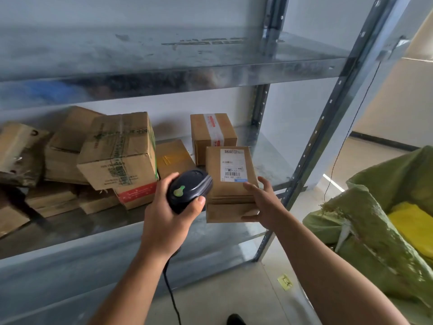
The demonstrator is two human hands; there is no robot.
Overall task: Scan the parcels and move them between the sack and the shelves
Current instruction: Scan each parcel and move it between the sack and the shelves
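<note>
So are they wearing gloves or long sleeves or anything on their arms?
No. The left hand and the right hand are bare: no gloves, rings or watch in sight. The left forearm and right forearm are bare too, with no sleeve showing down to the picture's edge.

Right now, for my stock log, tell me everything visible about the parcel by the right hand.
The parcel is a closed brown cardboard box with a white barcode label on top. At the metal shelf's front edge, the right hand grips its right end; the left hand's scanner is at its left edge.
</note>
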